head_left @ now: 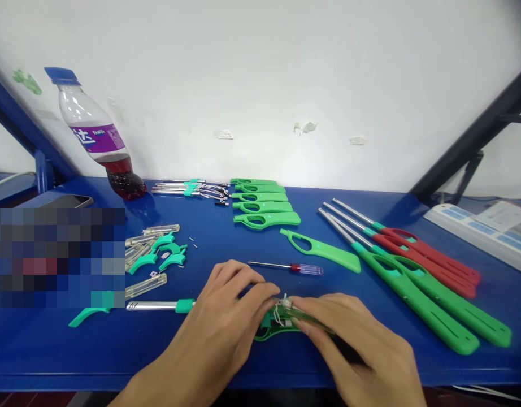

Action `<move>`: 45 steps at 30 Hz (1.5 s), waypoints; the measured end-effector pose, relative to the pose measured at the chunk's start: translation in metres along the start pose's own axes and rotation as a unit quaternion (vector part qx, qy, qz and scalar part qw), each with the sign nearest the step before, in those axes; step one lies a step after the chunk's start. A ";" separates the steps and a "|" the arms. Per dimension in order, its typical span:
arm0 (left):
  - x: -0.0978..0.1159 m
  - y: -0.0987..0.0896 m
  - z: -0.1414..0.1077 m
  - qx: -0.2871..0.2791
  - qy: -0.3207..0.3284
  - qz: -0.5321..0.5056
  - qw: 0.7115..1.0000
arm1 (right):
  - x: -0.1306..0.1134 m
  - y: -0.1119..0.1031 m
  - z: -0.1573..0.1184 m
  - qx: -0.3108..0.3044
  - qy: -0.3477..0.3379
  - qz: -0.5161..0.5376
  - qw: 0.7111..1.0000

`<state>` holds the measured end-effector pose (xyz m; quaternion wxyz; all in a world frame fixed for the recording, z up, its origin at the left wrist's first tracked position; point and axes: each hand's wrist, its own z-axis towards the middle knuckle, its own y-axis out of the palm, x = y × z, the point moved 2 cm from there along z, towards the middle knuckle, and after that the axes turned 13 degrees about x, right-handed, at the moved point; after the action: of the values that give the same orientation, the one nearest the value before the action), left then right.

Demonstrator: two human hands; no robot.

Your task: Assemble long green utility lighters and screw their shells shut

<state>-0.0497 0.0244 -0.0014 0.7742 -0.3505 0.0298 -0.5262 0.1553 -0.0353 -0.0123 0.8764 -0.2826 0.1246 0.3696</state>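
An opened long-nosed gas lighter lies at the table's front edge, its metal tube (154, 306) pointing left and its green casing half (266, 336) under my hands. My left hand (229, 314) is closed over the casing where the tube meets it, fingertips at the inner parts. Thin white wires (278, 316) loop out between the hands. My right hand (354, 333) pinches a clear fuel tank, its pale valve end (287, 302) at my thumb and fingertips. Most of the tank and the casing's right end are hidden. Behind my hands lies a screwdriver (305, 269).
Green casing halves (266, 219) and tube assemblies (179, 189) lie at the back. Clear tanks (146, 286) and teal triggers (142, 262) are at left, near a Fanta bottle (101, 141). Assembled green lighters (417, 294) and red lighters (430, 263) lie right, beside a power strip (476, 232).
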 end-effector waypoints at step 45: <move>0.002 -0.002 0.002 0.013 0.006 -0.011 1.000 | -0.002 -0.002 0.002 0.006 0.016 0.016 1.000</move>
<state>-0.0492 0.0231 0.0023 0.7727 -0.3377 0.0238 -0.5370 0.1556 -0.0361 -0.0089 0.8698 -0.2812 0.1454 0.3784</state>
